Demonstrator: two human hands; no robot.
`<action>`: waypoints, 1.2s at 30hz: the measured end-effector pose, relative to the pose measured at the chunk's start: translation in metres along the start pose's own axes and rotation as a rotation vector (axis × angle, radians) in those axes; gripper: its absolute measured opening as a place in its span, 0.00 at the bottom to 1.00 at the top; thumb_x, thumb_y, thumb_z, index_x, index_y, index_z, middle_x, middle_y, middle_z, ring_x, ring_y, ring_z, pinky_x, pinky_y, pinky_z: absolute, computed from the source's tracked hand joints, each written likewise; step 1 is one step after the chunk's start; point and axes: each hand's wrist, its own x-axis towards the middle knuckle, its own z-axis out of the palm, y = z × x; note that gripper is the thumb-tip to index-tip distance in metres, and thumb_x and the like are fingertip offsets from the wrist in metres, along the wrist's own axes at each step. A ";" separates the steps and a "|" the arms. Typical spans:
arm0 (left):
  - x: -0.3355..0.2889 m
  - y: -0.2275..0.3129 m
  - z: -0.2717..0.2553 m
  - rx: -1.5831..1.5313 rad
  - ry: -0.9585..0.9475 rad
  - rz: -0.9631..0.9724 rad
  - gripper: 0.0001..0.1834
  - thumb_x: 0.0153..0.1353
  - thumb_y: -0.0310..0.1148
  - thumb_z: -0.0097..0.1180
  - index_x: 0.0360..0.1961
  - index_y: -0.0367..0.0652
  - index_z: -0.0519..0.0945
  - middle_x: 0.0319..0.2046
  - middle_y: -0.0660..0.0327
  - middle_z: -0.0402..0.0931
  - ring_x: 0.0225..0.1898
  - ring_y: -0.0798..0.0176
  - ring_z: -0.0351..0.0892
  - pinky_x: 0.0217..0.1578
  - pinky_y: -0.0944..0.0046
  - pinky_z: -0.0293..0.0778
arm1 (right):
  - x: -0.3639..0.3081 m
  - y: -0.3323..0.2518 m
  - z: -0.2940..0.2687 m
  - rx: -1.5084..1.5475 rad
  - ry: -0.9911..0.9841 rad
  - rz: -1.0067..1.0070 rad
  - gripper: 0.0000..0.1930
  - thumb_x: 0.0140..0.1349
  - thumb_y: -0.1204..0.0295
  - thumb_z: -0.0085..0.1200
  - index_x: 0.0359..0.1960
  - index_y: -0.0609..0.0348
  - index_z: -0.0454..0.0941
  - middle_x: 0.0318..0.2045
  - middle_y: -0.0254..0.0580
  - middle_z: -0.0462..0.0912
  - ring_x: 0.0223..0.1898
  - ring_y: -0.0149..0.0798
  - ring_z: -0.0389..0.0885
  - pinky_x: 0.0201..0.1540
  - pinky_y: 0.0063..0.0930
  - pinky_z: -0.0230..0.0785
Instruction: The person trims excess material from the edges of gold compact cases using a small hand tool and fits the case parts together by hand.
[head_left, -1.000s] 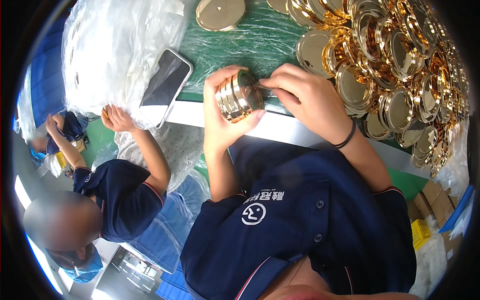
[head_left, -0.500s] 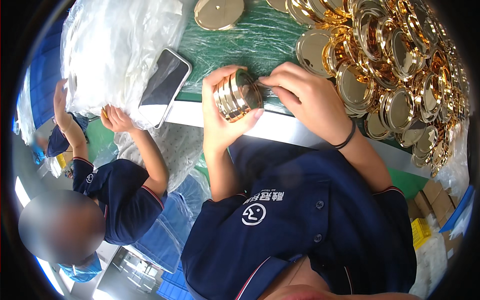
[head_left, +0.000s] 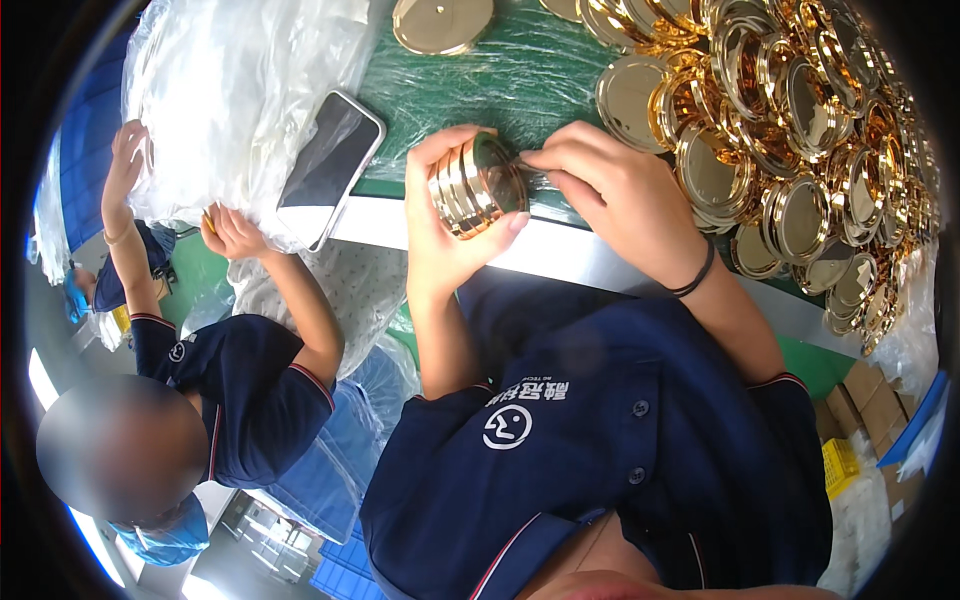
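My left hand [head_left: 442, 250] is wrapped round a short stack of shiny gold round lids [head_left: 466, 196], tilted so that the end face looks toward my right hand. Fingers lie over the far side and the thumb presses the near rim. With fingertips pinched together, my right hand [head_left: 628, 190] holds a thin dark piece [head_left: 530, 166] against the edge of that end face; it is too small to name. A large heap of similar gold lids [head_left: 712, 170] lies to the right of my right hand. One loose gold lid [head_left: 442, 24] rests flat beyond the stack.
Clear plastic film covers the green tabletop [head_left: 460, 90], which has a pale metal front edge [head_left: 560, 262]. Left of my hands lies a phone [head_left: 333, 160], beside a large clear plastic bag [head_left: 240, 100]. A co-worker's hand [head_left: 232, 234] touches that bag. Cardboard boxes [head_left: 868, 405] stand at the right.
My hands keep the same hold on the stack and the thin piece, with barely any shift. At the left, the co-worker's farther arm has moved up slightly along the bag.
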 end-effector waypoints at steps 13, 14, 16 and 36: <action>0.001 0.001 0.001 -0.024 0.009 0.009 0.38 0.37 0.32 0.71 0.49 0.37 0.63 0.46 0.53 0.69 0.46 0.60 0.70 0.48 0.62 0.68 | -0.001 0.000 -0.002 -0.007 -0.018 0.010 0.07 0.55 0.75 0.51 0.36 0.53 0.77 0.32 0.35 0.76 0.30 0.44 0.79 0.31 0.35 0.72; -0.001 0.001 0.001 -0.004 -0.005 0.006 0.38 0.39 0.35 0.69 0.51 0.36 0.62 0.47 0.50 0.68 0.47 0.58 0.70 0.49 0.60 0.67 | -0.001 0.002 -0.001 0.016 -0.013 -0.012 0.07 0.55 0.75 0.51 0.36 0.54 0.77 0.32 0.35 0.76 0.30 0.44 0.79 0.31 0.35 0.72; -0.001 0.001 0.000 0.014 -0.018 0.007 0.39 0.42 0.38 0.67 0.52 0.36 0.60 0.48 0.47 0.68 0.48 0.56 0.70 0.50 0.59 0.67 | -0.001 0.001 -0.001 0.019 -0.004 -0.013 0.07 0.55 0.75 0.51 0.36 0.54 0.77 0.32 0.36 0.76 0.30 0.44 0.78 0.32 0.35 0.72; 0.006 0.004 -0.009 -0.002 0.079 -0.085 0.34 0.39 0.40 0.69 0.48 0.39 0.69 0.45 0.54 0.72 0.46 0.56 0.71 0.49 0.58 0.66 | 0.013 -0.007 -0.006 0.242 0.106 0.080 0.11 0.58 0.79 0.49 0.44 0.58 0.73 0.35 0.44 0.77 0.34 0.42 0.79 0.35 0.29 0.71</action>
